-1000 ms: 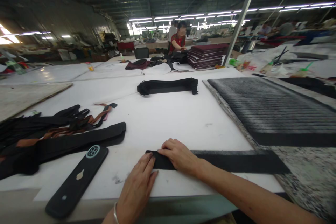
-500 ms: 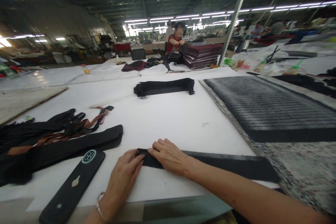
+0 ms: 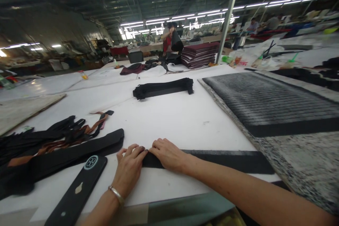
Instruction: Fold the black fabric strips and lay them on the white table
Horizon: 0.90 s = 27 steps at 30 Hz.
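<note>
Both the left hand [image 3: 129,166] and right hand [image 3: 168,154] curl over the left end of a black strip [image 3: 233,160] on the white table [image 3: 164,122]; whether they pinch it, I cannot tell. Beyond lies a black bundle [image 3: 163,89]; farther, a maroon stack [image 3: 200,54].

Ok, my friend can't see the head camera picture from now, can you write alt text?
A person's left hand and right hand touch a black strip near its left end, on a white tabletop. A black phone lies to the left, a black bundle farther back, and rows of dark strips on a speckled board to the right.
</note>
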Each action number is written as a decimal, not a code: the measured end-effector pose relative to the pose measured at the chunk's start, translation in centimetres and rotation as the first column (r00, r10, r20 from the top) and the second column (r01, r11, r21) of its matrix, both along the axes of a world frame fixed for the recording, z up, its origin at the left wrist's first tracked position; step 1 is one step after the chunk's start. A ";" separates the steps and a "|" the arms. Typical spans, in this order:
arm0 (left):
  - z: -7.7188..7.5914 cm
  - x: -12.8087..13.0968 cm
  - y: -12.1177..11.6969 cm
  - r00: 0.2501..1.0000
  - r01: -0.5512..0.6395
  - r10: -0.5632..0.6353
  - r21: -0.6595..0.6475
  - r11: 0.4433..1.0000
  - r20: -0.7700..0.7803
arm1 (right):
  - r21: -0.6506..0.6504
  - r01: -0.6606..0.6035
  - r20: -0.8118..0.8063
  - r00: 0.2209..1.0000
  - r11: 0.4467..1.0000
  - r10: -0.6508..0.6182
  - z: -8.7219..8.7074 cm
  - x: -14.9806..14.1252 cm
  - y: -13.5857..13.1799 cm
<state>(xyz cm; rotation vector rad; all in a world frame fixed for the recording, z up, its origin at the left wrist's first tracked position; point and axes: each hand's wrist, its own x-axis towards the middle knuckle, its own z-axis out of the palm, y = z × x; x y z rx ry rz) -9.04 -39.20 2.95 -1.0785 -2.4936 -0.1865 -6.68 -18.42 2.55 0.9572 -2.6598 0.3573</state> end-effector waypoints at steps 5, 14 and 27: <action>0.0 -0.5 -0.3 0.999 0.054 -0.054 0.005 0.999 0.004 | -0.021 0.016 0.015 1.000 1.000 -0.016 -0.4 -0.4 0.4; 0.1 -0.4 0.1 0.996 0.081 -0.079 -0.053 0.995 0.045 | -0.007 -0.042 0.012 0.999 0.999 0.042 -0.3 -0.3 2.6; 0.7 -0.2 0.5 0.993 0.117 -0.119 -0.231 0.966 0.004 | 0.072 -0.084 0.011 0.996 0.994 0.084 0.0 1.6 5.4</action>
